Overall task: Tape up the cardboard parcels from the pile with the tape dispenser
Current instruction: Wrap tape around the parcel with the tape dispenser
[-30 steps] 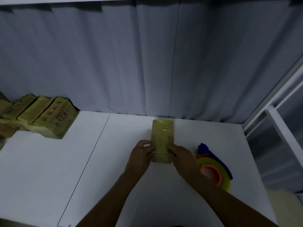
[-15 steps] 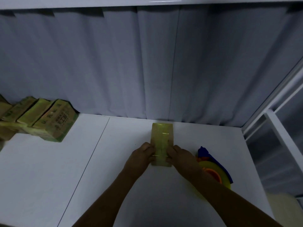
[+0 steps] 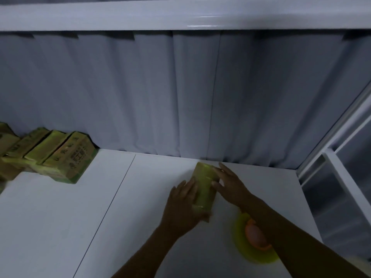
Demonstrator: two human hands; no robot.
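Observation:
A narrow cardboard parcel (image 3: pixel 204 186), glossy with yellowish tape, lies on the white table (image 3: pixel 60 227) near the curtain. My left hand (image 3: pixel 183 207) grips its near left side and near end. My right hand (image 3: pixel 230 184) rests with spread fingers on the parcel's far right side. The tape dispenser (image 3: pixel 254 240), a yellow tape roll on an orange hub, lies on the table to the right of the parcel, partly hidden under my right forearm. A pile of cardboard parcels (image 3: pixel 50 155) sits at the table's far left.
A grey curtain (image 3: pixel 180 97) hangs right behind the table. White metal frame bars (image 3: pixel 341 173) stand at the right edge. A seam (image 3: pixel 112 201) runs across the tabletop left of the parcel.
My right hand has slid from the parcel's near end up to its far right side. My left hand has shifted to the near end. The view has tilted up.

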